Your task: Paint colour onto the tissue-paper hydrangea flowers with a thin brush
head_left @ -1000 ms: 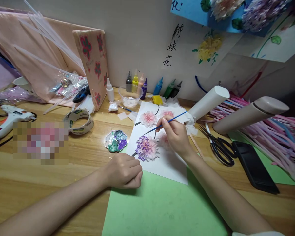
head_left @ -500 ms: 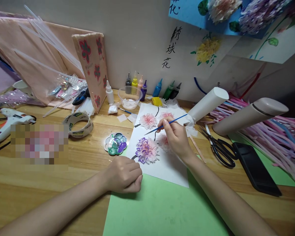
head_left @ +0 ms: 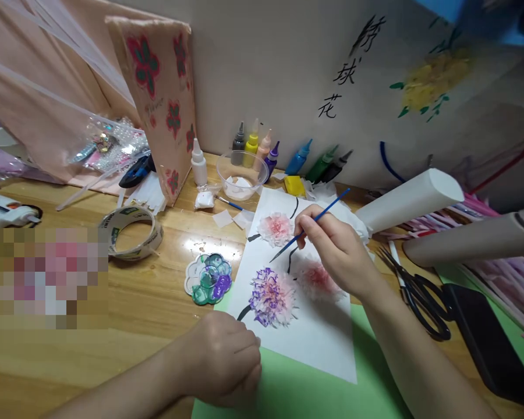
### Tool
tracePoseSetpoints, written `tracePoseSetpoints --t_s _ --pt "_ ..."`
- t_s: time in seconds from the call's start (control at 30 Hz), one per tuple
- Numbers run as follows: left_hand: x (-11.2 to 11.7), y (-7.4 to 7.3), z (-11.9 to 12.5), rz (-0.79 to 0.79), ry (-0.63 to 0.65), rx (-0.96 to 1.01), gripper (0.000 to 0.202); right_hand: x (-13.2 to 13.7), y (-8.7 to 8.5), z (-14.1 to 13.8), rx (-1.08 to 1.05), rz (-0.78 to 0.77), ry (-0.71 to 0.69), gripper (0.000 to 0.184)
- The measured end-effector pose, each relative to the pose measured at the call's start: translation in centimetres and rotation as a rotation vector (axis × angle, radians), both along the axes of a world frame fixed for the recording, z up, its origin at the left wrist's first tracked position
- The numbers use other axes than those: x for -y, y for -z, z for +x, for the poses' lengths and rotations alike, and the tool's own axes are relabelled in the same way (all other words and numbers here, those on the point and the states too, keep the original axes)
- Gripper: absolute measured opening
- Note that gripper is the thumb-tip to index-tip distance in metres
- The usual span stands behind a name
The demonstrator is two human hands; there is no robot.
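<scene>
My right hand [head_left: 336, 247] is closed round a thin blue paintbrush [head_left: 322, 212]. The brush's dark tip hovers just above a tissue-paper flower [head_left: 273, 297] with purple-painted petal edges, mostly on its left side. Two pink and white flowers [head_left: 276, 228] [head_left: 317, 276] share the same white sheet [head_left: 305, 343]; the right one lies partly behind my right hand. My left hand [head_left: 220, 358] rests as a fist at the sheet's lower left edge, over green paper [head_left: 297, 387]. Close above that fist is a flower-shaped paint palette [head_left: 208, 278] with green and purple paint.
Several paint bottles [head_left: 252, 146] and a clear bowl [head_left: 242, 177] line the wall. A tape roll [head_left: 133, 233] is on the left. Scissors [head_left: 419, 291], a black phone [head_left: 489, 343] and a white cylinder [head_left: 413, 201] are on the right. A blurred patch covers the left edge.
The view has come closer, so the sheet and flowers look larger. My right hand holds the paintbrush more steeply, and more of the right pink flower shows. My left fist stays by the sheet.
</scene>
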State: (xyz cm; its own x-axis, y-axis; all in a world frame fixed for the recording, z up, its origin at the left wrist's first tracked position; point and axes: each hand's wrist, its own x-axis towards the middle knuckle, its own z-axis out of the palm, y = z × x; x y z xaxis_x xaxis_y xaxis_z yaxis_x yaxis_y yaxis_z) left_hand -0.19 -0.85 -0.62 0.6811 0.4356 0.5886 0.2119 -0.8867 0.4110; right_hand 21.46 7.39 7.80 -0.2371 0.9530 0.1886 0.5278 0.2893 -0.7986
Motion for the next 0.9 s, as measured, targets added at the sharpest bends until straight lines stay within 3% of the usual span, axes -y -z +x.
tracePoseSetpoints --t_s 0.3,0.57,0.77,0.9 --pt "0.0 -0.4 -0.4 -0.099 0.015 -0.12 0.035 -1.0 1.0 -1.2 0.091 0.008 -0.049 0.031" --pt "-0.2 -0.8 -0.4 -0.126 -0.008 -0.101 0.036 -0.5 1.1 -1.3 0.171 0.014 -0.104 0.029" --pt "-0.1 -0.7 -0.5 -0.122 0.005 -0.09 0.035 -0.7 1.1 -1.3 0.155 0.065 -0.039 0.029" --pt "-0.1 -0.8 -0.5 -0.123 -0.014 -0.099 0.034 -0.7 1.3 -1.2 0.19 0.041 -0.096 0.028"
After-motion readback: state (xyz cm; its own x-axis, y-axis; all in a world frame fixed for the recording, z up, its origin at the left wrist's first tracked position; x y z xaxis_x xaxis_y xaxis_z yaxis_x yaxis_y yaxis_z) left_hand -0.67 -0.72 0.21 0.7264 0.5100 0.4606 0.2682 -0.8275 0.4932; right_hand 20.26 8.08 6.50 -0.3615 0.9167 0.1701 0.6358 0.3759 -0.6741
